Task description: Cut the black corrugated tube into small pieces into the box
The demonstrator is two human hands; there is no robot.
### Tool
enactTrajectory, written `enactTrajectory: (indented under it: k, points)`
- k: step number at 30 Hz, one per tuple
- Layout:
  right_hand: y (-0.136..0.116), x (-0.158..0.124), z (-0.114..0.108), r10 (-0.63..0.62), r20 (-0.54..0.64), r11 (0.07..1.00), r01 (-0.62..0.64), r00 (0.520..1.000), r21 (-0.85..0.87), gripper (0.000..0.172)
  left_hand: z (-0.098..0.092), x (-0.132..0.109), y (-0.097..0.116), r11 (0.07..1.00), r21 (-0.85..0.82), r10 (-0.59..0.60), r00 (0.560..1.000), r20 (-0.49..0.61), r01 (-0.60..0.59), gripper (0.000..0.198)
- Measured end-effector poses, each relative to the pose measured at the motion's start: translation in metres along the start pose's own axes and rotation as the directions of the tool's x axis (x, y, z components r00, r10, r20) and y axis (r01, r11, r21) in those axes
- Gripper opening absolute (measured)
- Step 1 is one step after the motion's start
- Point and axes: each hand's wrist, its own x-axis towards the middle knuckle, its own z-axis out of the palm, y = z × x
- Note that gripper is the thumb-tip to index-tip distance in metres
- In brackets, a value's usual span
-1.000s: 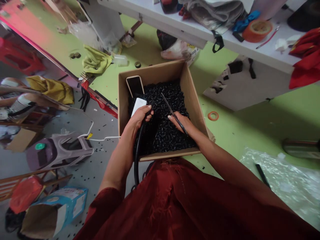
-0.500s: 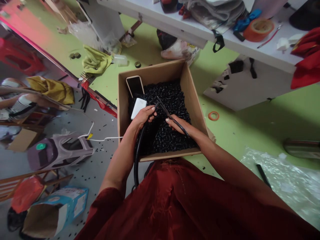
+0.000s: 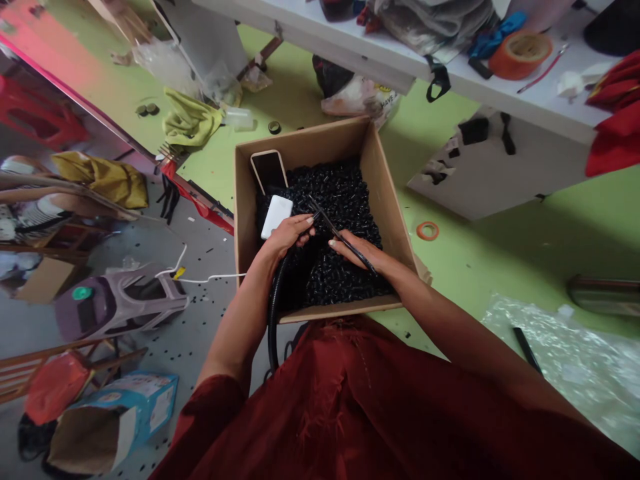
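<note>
My left hand (image 3: pixel 293 235) is closed round a black ribbed tube (image 3: pixel 273 313), which runs down past my left forearm and out over the near edge of a cardboard box (image 3: pixel 395 193). In my right hand (image 3: pixel 357 250) is a pair of black-handled scissors (image 3: pixel 327 223), fingers wrapped on the handles. The blades point up and left, close to the tube's end by my left fingertips; whether they touch it I cannot tell. Small black cut pieces (image 3: pixel 340 280) fill the box below both hands. On them lie a white power bank (image 3: pixel 277 217) and a phone (image 3: pixel 270 170) leaning at the back left.
A white table (image 3: pixel 340 40) with an orange tape roll (image 3: pixel 520 53) stands beyond the box. An orange tape ring (image 3: pixel 427 231) lies on the floor at right. Left are a grey-purple stool (image 3: pixel 140 300) with a white cable and a seated person's legs (image 3: pixel 45 207).
The scissor blades have shifted slightly left, and they look closer together. My left hand still grips the tube at nearly the same spot. The view has moved a little.
</note>
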Motion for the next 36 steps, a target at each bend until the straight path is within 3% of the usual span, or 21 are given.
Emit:
enactTrajectory:
  k: [5,10,22,36]
  points:
    - [-0.001,-0.001,0.000,-0.029,-0.016,0.999,0.028,0.999,-0.044,0.045,-0.001,-0.001,0.001,0.999,0.030,-0.011,0.999,0.049,0.010,0.022]
    - [-0.005,-0.004,-0.004,-0.014,-0.005,0.998,0.014,1.000,-0.056,0.038,-0.002,-0.001,0.001,0.999,0.029,-0.026,0.999,0.030,0.026,0.022]
    - [-0.009,-0.003,-0.003,-0.022,-0.062,0.963,0.005,0.998,-0.271,0.029,0.001,0.002,-0.004,0.997,-0.017,-0.078,0.997,0.027,0.078,0.014]
    - [0.006,0.001,0.006,-0.032,-0.056,0.941,0.011,0.998,-0.338,0.026,-0.003,0.008,-0.015,0.987,-0.015,-0.156,0.987,0.037,0.157,0.016]
